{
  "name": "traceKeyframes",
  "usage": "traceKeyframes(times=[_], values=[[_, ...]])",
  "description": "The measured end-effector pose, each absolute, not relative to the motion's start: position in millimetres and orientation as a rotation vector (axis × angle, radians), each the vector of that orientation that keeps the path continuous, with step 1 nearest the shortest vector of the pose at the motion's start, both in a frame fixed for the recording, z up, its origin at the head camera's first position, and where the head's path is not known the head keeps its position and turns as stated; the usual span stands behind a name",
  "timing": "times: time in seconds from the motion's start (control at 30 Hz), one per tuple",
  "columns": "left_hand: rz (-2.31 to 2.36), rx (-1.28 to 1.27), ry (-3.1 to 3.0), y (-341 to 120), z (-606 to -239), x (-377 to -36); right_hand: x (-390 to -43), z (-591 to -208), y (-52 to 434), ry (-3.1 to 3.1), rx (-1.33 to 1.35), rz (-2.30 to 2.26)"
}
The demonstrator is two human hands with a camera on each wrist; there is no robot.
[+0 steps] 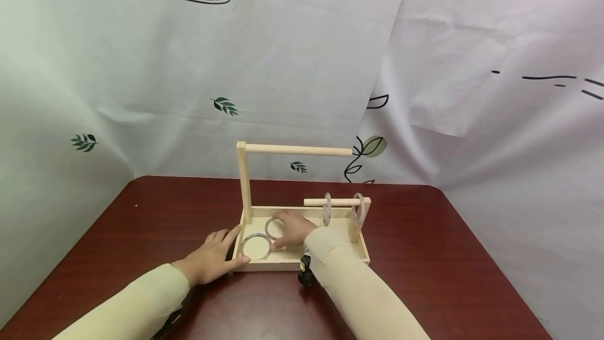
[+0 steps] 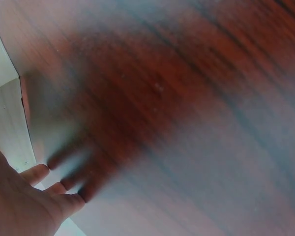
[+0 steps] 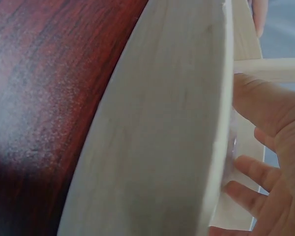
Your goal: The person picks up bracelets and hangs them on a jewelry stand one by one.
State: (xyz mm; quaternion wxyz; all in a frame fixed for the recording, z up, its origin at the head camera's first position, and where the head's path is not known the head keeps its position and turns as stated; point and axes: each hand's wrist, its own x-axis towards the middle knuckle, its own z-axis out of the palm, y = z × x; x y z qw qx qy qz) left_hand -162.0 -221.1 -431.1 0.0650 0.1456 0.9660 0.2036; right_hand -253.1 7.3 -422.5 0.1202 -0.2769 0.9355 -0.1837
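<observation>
Trouble could come if your right hand, fingers curled on the clear plastic ring lying flat in the pale wooden tray, tips it while your left hand rests open against the tray's edge on the dark red counter.

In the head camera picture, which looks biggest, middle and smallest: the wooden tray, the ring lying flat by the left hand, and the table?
1. Table
2. Wooden tray
3. Flat ring

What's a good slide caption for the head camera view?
Left hand rests at the wooden tray corner while right hand reaches a clear ring inside.
</observation>
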Motion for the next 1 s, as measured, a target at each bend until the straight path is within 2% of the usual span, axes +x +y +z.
traceKeyframes(times=[0.67, 1.0], values=[[0.647, 0.41, 2.891, -221, -431, -161, -248, -433, 1, 2.83, -0.601, -0.456], [0.64, 0.399, 2.893, -221, -432, -162, -248, -434, 4, 2.833, -0.597, -0.473]])
